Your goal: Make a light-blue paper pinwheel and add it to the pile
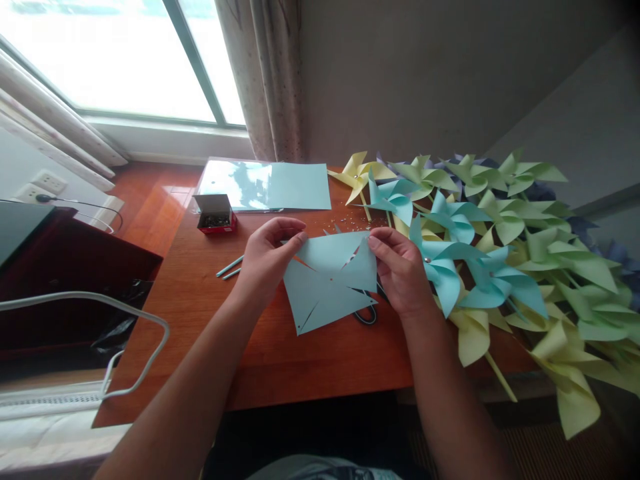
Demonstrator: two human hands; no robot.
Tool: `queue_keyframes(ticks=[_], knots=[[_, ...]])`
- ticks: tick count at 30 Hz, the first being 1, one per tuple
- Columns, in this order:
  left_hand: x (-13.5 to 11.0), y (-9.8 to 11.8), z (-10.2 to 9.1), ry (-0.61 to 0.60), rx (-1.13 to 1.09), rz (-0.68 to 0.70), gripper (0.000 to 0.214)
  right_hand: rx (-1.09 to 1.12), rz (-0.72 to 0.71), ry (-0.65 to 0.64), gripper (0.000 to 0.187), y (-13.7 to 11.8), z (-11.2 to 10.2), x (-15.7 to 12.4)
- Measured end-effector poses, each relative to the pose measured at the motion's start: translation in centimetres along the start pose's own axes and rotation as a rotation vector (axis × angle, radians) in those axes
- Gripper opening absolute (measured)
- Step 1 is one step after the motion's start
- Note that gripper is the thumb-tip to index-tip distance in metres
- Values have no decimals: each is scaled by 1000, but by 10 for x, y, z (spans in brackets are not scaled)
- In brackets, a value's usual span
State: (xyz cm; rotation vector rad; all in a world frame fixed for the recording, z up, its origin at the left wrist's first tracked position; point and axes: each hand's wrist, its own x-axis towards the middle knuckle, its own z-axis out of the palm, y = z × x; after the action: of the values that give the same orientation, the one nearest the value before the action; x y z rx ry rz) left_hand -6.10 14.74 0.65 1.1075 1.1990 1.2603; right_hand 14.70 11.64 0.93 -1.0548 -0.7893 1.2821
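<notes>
A square of light blue paper (327, 303) hangs between my two hands above the table. Diagonal slits run in from its corners, and small holes show at its centre and at some corners. My left hand (275, 250) pinches the upper left corner between thumb and fingers. The upper right corner is gripped by my right hand (400, 263) in the same way. Behind the paper lie scissors (366, 315), mostly hidden, with one black loop handle showing. Two thin blue paper sticks (230, 265) rest left of my left hand.
Finished paper pinwheels (450, 267) in blue, yellow, green and purple crowd the right side. A small open box (216, 215) of metal pieces stands at the back left. Blue sheets (301, 187) in a clear sleeve lie behind. Paper scraps (350, 219) dot the wooden table (320, 373).
</notes>
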Motion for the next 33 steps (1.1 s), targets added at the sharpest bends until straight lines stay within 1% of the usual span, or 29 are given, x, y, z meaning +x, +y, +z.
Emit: queue_keyframes(ticks=[5,7,8,10,12,13,14,15,16,18,20,25,30,33], knots=[[0,-1,0,-15,23,21,16,-46,10,-4,14,0,0,0],[-1,-1,-1,-25,78,49,15,-46,23,-5,15,0,0,0],[-1,0,-1,-21,135,87,14,-46,32,-2,15,0,0,0],[-3,1,0,17,313,230,10,-56,57,5,17,1,0,-1],[-7,4,3,81,513,428,8,-77,82,13,20,2,1,-1],[-9,5,5,92,581,512,8,-92,88,13,20,3,2,-2],[-11,6,7,81,617,571,8,-110,90,10,20,3,3,-2],[-14,7,9,35,612,592,8,-131,88,3,20,4,4,-3],[-16,7,11,-28,579,580,7,-155,84,-9,19,5,6,-3],[-19,7,15,-143,496,504,7,-208,73,-45,18,6,10,-5],[-21,5,17,-201,435,427,8,-247,59,-93,18,7,13,-6],[-22,5,18,-253,392,324,10,-298,38,-198,16,7,16,-9],[-23,9,18,-311,362,234,11,-320,22,-249,13,7,14,-11],[-24,10,18,-329,340,209,14,-338,33,-291,15,7,14,-11]])
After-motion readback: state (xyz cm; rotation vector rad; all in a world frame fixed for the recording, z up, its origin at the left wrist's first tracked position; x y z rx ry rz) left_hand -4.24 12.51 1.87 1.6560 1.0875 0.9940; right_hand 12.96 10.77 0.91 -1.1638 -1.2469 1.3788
